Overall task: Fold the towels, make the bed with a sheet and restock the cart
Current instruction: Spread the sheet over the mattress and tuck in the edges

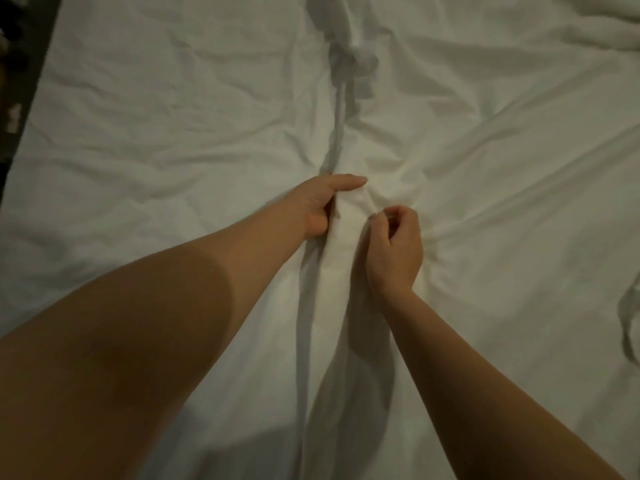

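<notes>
Bed (38,109): it fills my view, with its left edge against a dark strip.
Sheet (180,133): white and wrinkled, spread directly over the bed.
Fold (337,126): 1 raised ridge of the sheet, running away from me up the middle to a bunched lump.
Crumpled bedding (571,26): heaped on the bed at far right.

The left arm (156,323) at 8 o'clock and the right arm (467,368) at 5 o'clock are bare and smooth. The left hand (322,206) and right hand (394,251) are bare too.
</notes>
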Demonstrator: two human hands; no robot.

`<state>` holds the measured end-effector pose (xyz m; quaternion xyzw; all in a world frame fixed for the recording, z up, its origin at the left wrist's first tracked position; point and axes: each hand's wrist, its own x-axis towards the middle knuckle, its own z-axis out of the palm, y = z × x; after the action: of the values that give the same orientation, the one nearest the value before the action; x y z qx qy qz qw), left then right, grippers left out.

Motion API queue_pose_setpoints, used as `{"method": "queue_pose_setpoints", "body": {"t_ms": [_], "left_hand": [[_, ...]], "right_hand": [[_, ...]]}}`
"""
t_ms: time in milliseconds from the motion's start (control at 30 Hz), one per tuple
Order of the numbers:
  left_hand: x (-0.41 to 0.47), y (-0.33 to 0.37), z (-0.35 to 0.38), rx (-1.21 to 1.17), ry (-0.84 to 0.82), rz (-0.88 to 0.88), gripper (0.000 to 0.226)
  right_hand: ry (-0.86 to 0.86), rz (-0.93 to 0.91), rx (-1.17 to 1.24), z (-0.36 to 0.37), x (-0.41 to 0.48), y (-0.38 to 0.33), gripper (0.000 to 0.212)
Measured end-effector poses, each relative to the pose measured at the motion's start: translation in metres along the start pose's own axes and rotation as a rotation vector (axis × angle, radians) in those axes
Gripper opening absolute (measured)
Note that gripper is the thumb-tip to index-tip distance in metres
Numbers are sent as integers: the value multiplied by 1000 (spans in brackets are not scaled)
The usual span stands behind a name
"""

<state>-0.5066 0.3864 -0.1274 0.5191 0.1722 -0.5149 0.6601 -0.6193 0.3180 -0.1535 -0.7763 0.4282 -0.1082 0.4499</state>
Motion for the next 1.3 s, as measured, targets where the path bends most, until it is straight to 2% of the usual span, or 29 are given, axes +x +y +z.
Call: {"method": "queue_pose_setpoints", "body": {"t_ms": [233, 433, 567, 633, 733, 833, 1000, 1100, 1200, 1300], "left_hand": [[6, 4, 4, 66, -46, 37, 8], [16, 3, 6, -35, 165, 171, 28], [22, 2, -1, 149, 366, 311, 27], [24, 2, -5, 242, 419, 344, 28], [26, 4, -8, 263, 451, 328, 39], [25, 6, -10, 225, 413, 300, 37], [22, 8, -15, 86, 255, 209, 38], [21, 3, -15, 92, 225, 222, 34], [19, 0, -17, 84, 166, 231, 32], [14, 1, -18, 88, 80, 215, 19]], "right_hand": [[26, 50, 15, -1, 9, 5, 3], [57, 63, 37, 1, 10, 6, 3], [81, 75, 69, 3, 11, 8, 2], [89, 89, 76, 2, 12, 7, 5], [59, 82, 59, -4, 14, 5, 9], [-16, 29, -64, -11, 14, 4, 7], [-45, -111, -401, -7, 13, 4, 21], [-36, -203, -493, -4, 13, 5, 30], [-38, -211, -580, -4, 14, 8, 35], [-50, -200, -570, -6, 17, 6, 36]]}}
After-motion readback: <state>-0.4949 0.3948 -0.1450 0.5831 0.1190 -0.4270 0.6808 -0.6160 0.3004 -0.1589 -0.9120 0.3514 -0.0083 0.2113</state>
